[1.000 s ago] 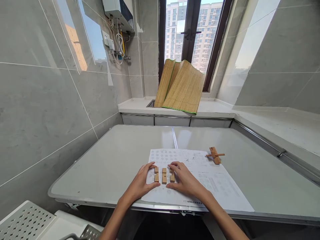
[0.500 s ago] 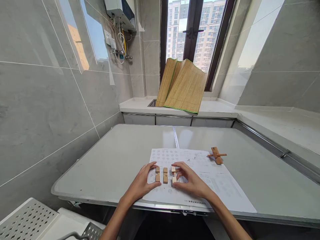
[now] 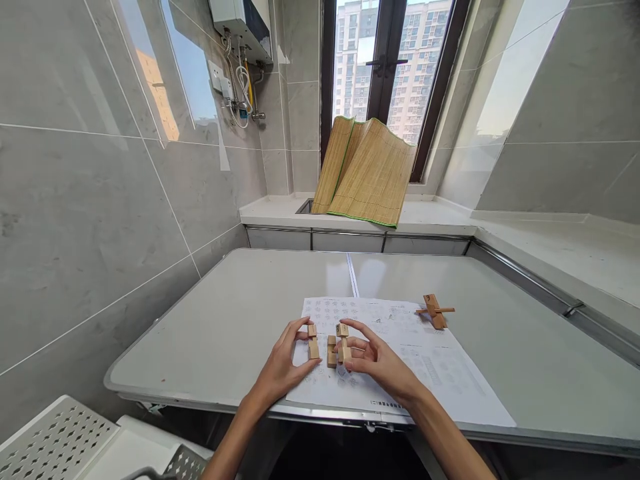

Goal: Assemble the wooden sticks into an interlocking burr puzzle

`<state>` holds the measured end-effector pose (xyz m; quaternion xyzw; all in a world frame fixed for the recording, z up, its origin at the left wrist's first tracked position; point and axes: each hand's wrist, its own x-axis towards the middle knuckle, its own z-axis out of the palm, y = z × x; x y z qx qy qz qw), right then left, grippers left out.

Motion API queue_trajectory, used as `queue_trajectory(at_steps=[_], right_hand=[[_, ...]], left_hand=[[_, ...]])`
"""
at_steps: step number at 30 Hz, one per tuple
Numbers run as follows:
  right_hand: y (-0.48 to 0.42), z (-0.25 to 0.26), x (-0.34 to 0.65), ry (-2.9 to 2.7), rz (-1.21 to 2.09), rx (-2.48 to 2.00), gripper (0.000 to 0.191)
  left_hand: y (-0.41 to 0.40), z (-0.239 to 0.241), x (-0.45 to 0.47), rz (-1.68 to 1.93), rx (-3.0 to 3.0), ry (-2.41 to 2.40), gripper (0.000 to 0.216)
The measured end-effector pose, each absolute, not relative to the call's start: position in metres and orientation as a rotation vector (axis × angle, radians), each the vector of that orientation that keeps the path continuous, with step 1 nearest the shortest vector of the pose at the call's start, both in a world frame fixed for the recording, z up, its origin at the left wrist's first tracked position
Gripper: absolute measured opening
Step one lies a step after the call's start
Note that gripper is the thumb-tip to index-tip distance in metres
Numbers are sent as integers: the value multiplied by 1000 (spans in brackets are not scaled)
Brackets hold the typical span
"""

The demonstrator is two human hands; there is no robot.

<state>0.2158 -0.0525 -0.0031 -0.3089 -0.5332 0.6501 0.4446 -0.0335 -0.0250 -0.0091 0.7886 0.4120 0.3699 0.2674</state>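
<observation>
A printed paper sheet (image 3: 425, 373) lies flat on the tabletop (image 3: 240, 313), its near edge along the tabletop's front edge, about midway between the front corners. Both hands are over the left part of this sheet.

The left hand (image 3: 280, 367) has its grip closed on the left block (image 3: 313, 343), a small notched piece of pale wood, pinched between thumb and forefinger. The block stands nearly upright with its top tipped a little away from the person. I cannot tell whether its lower end rests on the sheet.

The right hand (image 3: 377, 360) has its grip closed on the right block (image 3: 343, 341), a matching notched piece. Thumb and fingers hold it from the right side and the forefinger stretches over its top.

The middle block (image 3: 331, 351) lies on the sheet between the other two. It is just beside the right block and a little apart from the left one, and neither grip is around it.

A wooden cross piece (image 3: 434, 311) sits by the far right corner of the sheet, well apart from the hands.

Beyond the far edge of the tabletop, a bamboo mat (image 3: 367, 173) leans against the window (image 3: 390, 60) on a raised ledge.
</observation>
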Motion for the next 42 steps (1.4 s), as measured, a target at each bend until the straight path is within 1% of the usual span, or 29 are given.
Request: queue_trajectory(at_steps=[3, 6, 9, 11, 13, 16, 20, 21, 23, 25, 27, 32, 35, 38, 42], right_hand=[[-55, 2, 216, -1359, 1556, -798, 85], [-56, 7, 218, -1433, 1483, -810, 84], [-57, 11, 218, -1565, 1349, -837, 74], [-58, 15, 216, -1681, 1189, -900, 66], [-59, 19, 214, -1827, 1003, -967, 61], [-62, 24, 214, -2053, 761, -1028, 66], [-60, 25, 220, -2238, 525, -1076, 73], [-60, 24, 221, -2271, 475, -1086, 75], [-58, 24, 225, -2338, 397, -1108, 79], [-58, 27, 228, -2402, 363, -1127, 85], [-60, 33, 231, -2456, 375, -1129, 87], [-64, 45, 239, -2525, 415, -1061, 84], [-63, 46, 242, -2548, 376, -1004, 81], [-62, 50, 247, -2612, 362, -922, 72], [-63, 66, 253, -2667, 436, -854, 59]], left_hand=[[-26, -8, -30, 1051, 2060, 1076, 72], [-27, -3, -24, 1095, 1969, 1035, 68], [-27, 6, -17, 1094, 1876, 944, 62], [-26, 13, -12, 1035, 1820, 874, 62], [-23, 19, -8, 952, 1796, 833, 63], [-18, 25, -4, 867, 1836, 816, 64], [-10, 28, -3, 794, 1961, 803, 66], [-8, 28, -3, 768, 1973, 801, 71], [-5, 29, -3, 696, 1959, 792, 87], [-2, 30, -2, 622, 1925, 772, 105], [1, 32, 0, 574, 1904, 739, 115], [6, 40, 7, 485, 1908, 621, 116], [8, 46, 11, 443, 2018, 604, 121], [11, 55, 15, 380, 2128, 558, 128], [13, 69, 23, 213, 2231, 529, 135]])
